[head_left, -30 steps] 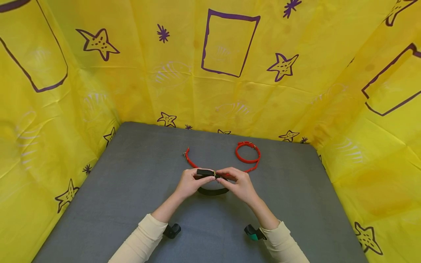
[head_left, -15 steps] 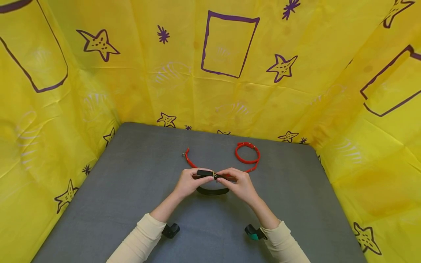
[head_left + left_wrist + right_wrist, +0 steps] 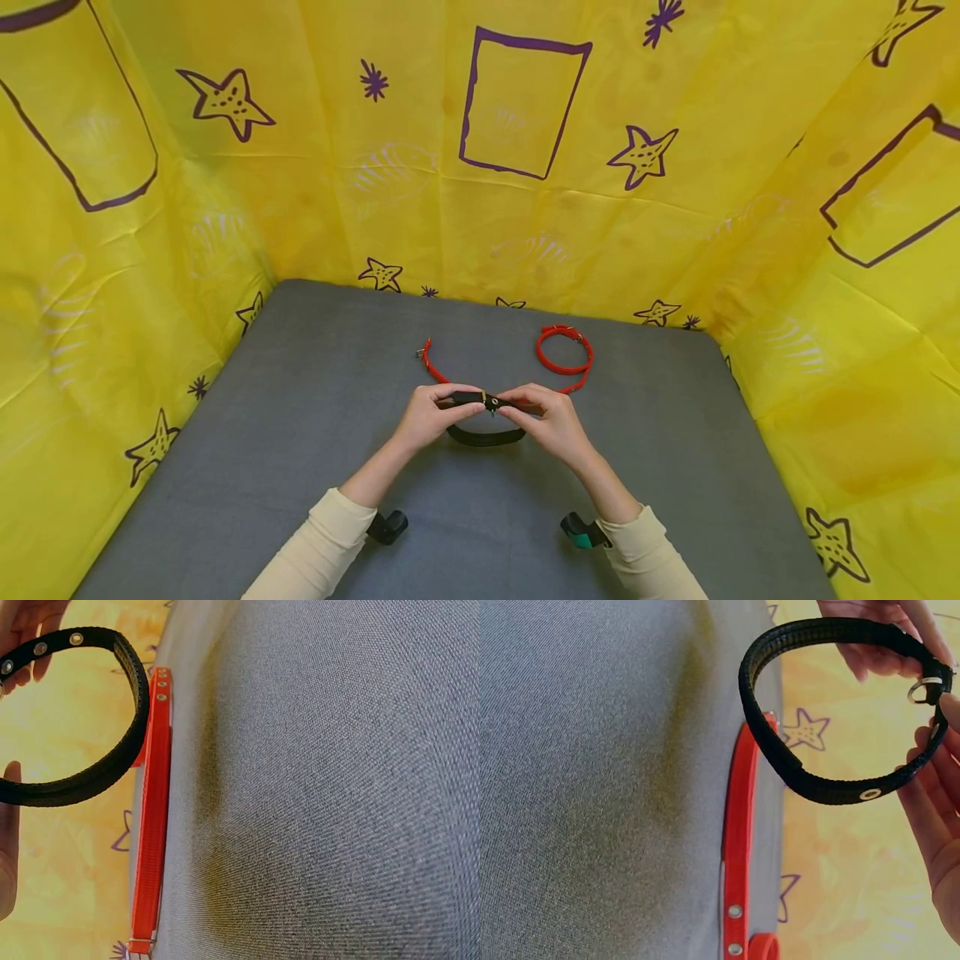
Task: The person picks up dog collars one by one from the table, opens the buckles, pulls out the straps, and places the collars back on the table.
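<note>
A black dog collar (image 3: 486, 438) is bent into a ring above the table, with both hands at its buckle. My left hand (image 3: 429, 422) pinches the strap just left of the buckle (image 3: 484, 397). On the other side, my right hand (image 3: 553, 422) grips the strap between thumb and fingers. Metal eyelets line the collar (image 3: 75, 789) in the left wrist view. A small metal ring (image 3: 917, 691) hangs by the buckle in the right wrist view. Behind the hands lies a red collar (image 3: 741, 810) with eyelets and a buckle, its middle hidden in the head view.
A red coiled loop (image 3: 564, 369) lies behind my right hand on the grey table (image 3: 300, 467). Yellow patterned cloth (image 3: 330, 200) rises along the table's back and sides. Black wrist devices show below both forearms.
The black strap end left of the buckle has come down and lies flatter beside my left fingers. Both hands stay almost in place, and the red pieces have not moved.
</note>
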Motion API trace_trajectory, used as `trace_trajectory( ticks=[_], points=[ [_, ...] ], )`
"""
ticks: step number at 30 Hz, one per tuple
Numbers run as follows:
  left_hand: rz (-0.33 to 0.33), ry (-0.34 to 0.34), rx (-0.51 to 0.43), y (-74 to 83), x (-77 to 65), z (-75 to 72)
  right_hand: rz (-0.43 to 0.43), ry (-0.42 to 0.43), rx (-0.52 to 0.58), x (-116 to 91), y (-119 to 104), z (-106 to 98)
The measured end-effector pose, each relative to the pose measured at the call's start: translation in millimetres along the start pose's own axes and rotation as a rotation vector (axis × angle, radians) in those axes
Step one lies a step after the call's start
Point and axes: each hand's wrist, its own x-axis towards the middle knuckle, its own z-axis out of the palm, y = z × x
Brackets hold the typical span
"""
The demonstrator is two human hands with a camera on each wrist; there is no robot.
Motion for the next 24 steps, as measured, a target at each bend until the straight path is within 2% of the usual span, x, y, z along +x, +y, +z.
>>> trace_trajectory(
  ticks=[11, 24],
  points=[
    [-0.02, -0.006, 0.053, 7.1, -1.4, 1.4, 0.035, -0.039, 0.03, -1.6, 2.8, -0.4],
    [-0.01, -0.027, 0.084, 8.3, -2.5, 4.2, -0.005, -0.027, -0.009, 0.9, -1.2, 5.9]
  ],
)
